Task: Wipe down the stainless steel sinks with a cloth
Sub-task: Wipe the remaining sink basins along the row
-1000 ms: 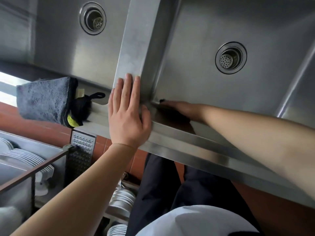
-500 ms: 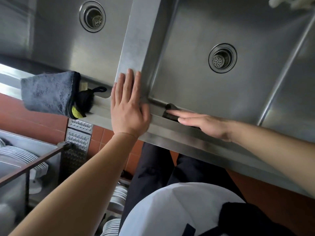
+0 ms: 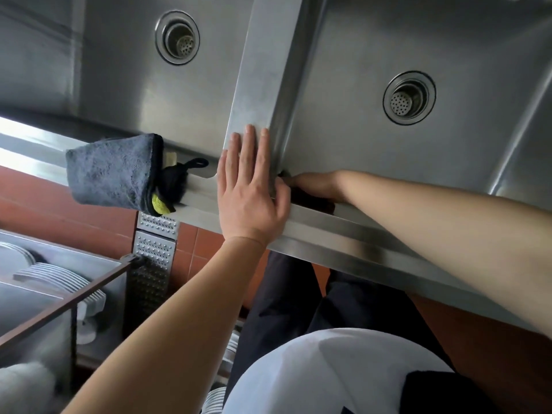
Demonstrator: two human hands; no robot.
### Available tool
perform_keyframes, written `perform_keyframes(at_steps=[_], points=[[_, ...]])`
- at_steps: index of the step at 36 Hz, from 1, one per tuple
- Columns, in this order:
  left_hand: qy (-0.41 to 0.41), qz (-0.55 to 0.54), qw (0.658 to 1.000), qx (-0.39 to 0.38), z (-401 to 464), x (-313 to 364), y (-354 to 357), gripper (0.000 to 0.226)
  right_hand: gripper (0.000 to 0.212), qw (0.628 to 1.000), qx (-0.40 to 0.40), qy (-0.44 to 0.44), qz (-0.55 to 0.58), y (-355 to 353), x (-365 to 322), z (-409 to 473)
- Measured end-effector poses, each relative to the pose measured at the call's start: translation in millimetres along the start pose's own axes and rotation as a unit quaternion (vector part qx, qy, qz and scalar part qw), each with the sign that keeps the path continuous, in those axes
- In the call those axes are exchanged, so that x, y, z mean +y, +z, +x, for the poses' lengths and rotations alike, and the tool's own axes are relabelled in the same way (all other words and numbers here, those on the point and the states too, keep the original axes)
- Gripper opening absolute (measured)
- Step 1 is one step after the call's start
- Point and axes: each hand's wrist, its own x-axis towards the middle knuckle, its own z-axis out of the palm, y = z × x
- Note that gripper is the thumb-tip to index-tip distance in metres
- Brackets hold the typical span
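Two stainless steel sinks lie side by side, the left sink (image 3: pixel 119 85) and the right sink (image 3: pixel 358 138), with a flat divider (image 3: pixel 263 70) between them. My left hand (image 3: pixel 251 192) rests flat, fingers straight, where the divider meets the front rim (image 3: pixel 358 234). My right hand (image 3: pixel 316 182) reaches into the near left corner of the right sink. It presses a dark cloth (image 3: pixel 313 200) against the near wall. Its fingertips are hidden behind my left hand.
A folded grey cloth (image 3: pixel 110 171) and a black and yellow scrubber (image 3: pixel 167 186) sit on the front rim at the left. Each sink has a drain strainer (image 3: pixel 409 98). A perforated metal panel (image 3: pixel 153 249) and stacked plates (image 3: pixel 53 276) are below left.
My right hand slid the dark cloth left along the near wall into the corner beside my left hand. My left hand stayed in place.
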Motion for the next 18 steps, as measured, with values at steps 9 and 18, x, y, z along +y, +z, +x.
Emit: perform_keyframes(at_steps=[9, 18], points=[[-0.01, -0.024, 1.0, -0.011, -1.7, -3.7, 0.1, 0.067, 0.042, 1.0, -0.014, 0.016, -0.007, -0.6, -11.9, -68.7], [-0.008, -0.055, 0.996, -0.069, -0.2, -3.3, -10.0, 0.07, 0.031, 0.978, 0.167, 0.025, -0.126, 25.2, -19.1, -116.5]])
